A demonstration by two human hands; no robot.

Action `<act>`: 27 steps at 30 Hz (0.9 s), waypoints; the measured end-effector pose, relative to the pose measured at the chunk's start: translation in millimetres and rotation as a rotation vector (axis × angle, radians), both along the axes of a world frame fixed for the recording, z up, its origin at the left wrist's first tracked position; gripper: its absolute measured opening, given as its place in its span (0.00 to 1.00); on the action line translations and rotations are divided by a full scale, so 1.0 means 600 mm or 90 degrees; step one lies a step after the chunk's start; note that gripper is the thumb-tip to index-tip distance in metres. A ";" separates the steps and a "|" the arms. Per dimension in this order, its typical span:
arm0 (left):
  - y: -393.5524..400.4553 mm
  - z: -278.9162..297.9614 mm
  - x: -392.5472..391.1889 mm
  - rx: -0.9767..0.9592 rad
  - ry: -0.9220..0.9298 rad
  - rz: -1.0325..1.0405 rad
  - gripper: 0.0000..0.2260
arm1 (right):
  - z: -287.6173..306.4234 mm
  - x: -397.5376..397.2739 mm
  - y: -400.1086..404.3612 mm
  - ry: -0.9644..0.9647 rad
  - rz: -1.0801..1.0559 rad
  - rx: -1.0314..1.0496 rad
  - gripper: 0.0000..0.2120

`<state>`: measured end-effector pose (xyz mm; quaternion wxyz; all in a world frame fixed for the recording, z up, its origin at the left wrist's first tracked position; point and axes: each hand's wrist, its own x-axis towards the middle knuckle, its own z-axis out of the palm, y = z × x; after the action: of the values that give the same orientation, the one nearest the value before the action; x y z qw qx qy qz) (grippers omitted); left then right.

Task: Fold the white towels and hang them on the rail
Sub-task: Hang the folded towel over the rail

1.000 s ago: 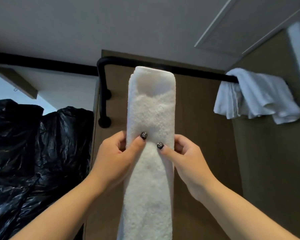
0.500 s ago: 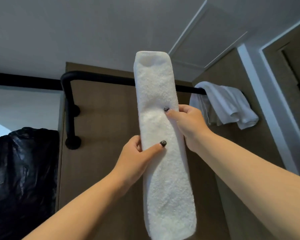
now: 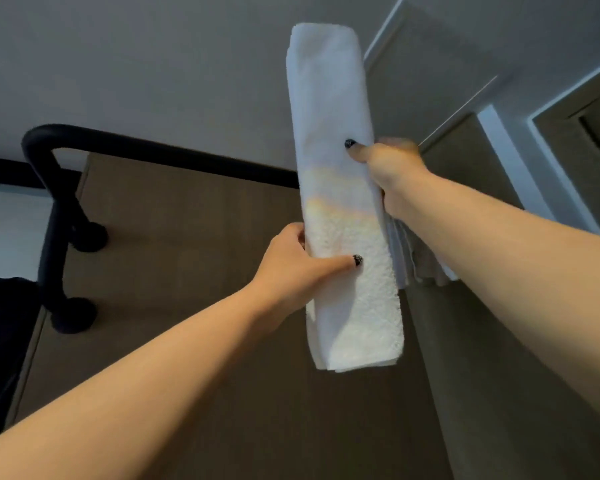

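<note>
Since a second ago, the folded towel [image 3: 340, 202] has come off the rail [image 3: 174, 155] and gone higher, top end well above it. Right hand [image 3: 392, 168] pinches it up high, left hand [image 3: 291, 268] grips lower down. Looks like a re-drape, so hanging isn't done.

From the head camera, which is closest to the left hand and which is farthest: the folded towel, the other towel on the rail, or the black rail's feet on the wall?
1. Folded white towel: the left hand grips its lower part, so they touch.
2. Other white towel: to the right, mostly hidden behind the folded one and the right arm.
3. Black rail's wall feet: far to the left, on the brown panel.
</note>
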<state>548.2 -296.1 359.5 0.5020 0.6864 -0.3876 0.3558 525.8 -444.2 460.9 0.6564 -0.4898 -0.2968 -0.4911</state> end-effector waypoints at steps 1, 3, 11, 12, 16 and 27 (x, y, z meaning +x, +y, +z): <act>-0.014 0.010 0.011 0.010 -0.007 0.010 0.26 | 0.014 0.010 -0.014 -0.005 0.003 0.004 0.03; -0.039 0.023 0.033 0.010 -0.015 0.022 0.26 | 0.039 0.034 -0.040 -0.005 -0.006 0.008 0.08; -0.092 0.048 0.110 0.029 -0.088 0.090 0.26 | 0.118 0.144 -0.116 0.016 -0.121 0.065 0.12; -0.095 0.048 0.118 0.033 -0.097 0.094 0.26 | 0.124 0.160 -0.121 0.026 -0.145 0.063 0.12; -0.109 0.042 0.145 0.029 -0.128 0.099 0.23 | 0.134 0.190 -0.121 0.039 -0.318 -0.059 0.08; -0.130 0.013 0.188 0.002 -0.240 0.051 0.18 | 0.136 0.173 -0.096 0.019 -0.401 -0.480 0.17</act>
<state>660.9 -374.4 367.4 0.4053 0.6231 -0.4476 0.4971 629.5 -501.6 542.6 0.2568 -0.7665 -0.2817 -0.5169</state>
